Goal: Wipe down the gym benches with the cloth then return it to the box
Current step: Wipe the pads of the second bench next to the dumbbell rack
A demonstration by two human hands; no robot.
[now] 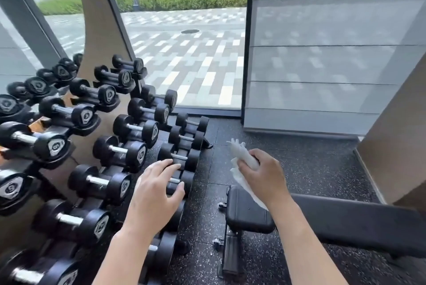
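My right hand grips a crumpled white cloth, held in the air above the near end of a black padded gym bench. The cloth sticks out above my fingers and hangs down below my palm. The bench runs from its small seat pad at lower centre off to the right, where the long pad continues. My left hand hovers with fingers spread and relaxed, holding nothing, over the bottom row of dumbbells. No box is in view.
A tiered rack of several black dumbbells fills the left side. The floor is dark speckled rubber. A tall window is straight ahead, a grey blind to its right, and a brown wall at far right.
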